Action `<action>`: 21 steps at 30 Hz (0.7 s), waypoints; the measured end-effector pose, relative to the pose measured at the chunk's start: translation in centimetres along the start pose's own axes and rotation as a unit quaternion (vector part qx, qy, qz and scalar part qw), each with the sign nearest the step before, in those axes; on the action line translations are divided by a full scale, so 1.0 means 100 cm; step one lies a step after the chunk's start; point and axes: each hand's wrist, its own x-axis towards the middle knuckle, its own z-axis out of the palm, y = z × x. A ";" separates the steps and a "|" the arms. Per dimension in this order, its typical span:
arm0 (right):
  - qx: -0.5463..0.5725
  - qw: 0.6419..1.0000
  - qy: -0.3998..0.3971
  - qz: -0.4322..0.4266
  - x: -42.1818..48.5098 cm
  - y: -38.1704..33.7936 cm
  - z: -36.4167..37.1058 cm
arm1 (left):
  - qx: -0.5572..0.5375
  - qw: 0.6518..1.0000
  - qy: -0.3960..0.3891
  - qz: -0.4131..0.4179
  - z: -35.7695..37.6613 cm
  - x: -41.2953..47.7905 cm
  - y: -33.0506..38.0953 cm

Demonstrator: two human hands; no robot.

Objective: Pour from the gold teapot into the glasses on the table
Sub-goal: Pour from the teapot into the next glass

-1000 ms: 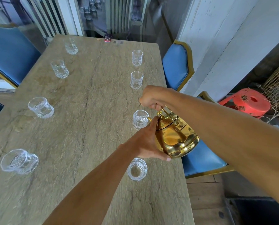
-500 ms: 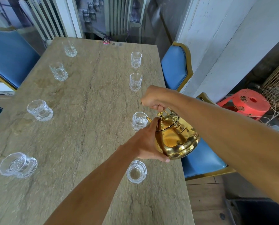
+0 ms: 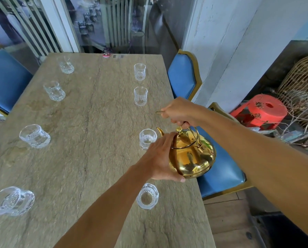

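Note:
The gold teapot (image 3: 191,156) hangs over the table's right edge, tilted slightly left. My right hand (image 3: 180,111) grips its wire handle from above. My left hand (image 3: 158,161) rests flat against the pot's left side, with fingers on the lid and thumb under the belly. The spout points at a glass (image 3: 147,138) just left of it, which seems to hold a little clear liquid. A nearer glass (image 3: 147,196) stands below my left hand. Two more glasses (image 3: 140,95) (image 3: 139,71) continue the right row. Several glasses (image 3: 34,136) line the left side.
The stone table (image 3: 95,140) has blue chairs on both sides, one (image 3: 223,176) right under the teapot and another (image 3: 182,77) farther back. A red plastic stool (image 3: 264,111) and a wicker basket (image 3: 300,86) stand on the right. A small red cap (image 3: 106,54) lies at the far edge.
The teapot has tipped back toward upright and risen slightly. Its spout now shows clear of my left hand, beside the glass. Both hands keep their hold.

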 end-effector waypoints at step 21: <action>0.050 0.977 0.176 -0.105 -0.008 -0.031 -0.051 | 0.007 0.992 0.073 0.102 -0.044 0.071 -0.009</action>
